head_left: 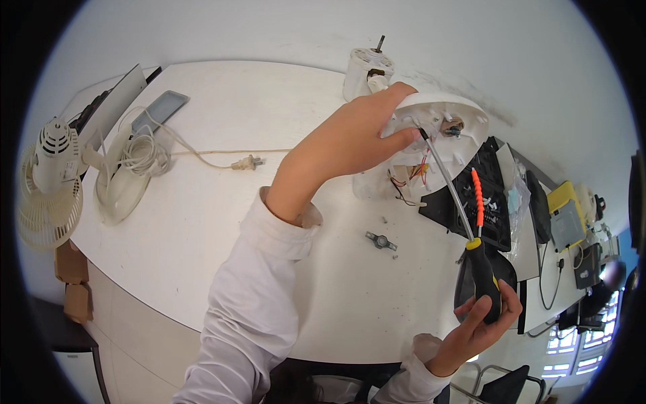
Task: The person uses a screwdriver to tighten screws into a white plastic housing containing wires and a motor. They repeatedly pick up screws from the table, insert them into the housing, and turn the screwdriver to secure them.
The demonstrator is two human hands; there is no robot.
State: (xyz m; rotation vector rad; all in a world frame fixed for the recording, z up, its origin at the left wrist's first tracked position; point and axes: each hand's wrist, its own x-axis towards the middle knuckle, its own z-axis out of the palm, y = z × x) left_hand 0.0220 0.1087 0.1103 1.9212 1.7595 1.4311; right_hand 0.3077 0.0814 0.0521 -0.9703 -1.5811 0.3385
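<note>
My left hand point(356, 135) grips the rim of a white, rounded plastic fan housing point(464, 148), its hollow underside turned toward me. Thin coloured wires point(418, 174) and a small fitting show inside it. A white fan motor point(363, 75) with a bare metal shaft stands up beyond the housing. In my right hand point(471, 330) is a long screwdriver point(483, 273) with a black and yellow handle, held by its end. The dark tip reaches into the housing beside my left thumb; whether it sits on a screw I cannot tell.
A small grey metal bracket point(381, 240) and tiny loose parts lie on the white table point(350, 303). An orange-handled tool point(477, 198) rests by a black tool case point(494, 225). Leftward are a power plug point(249, 163), a coiled cord point(145, 156) and a white desk fan point(54, 168).
</note>
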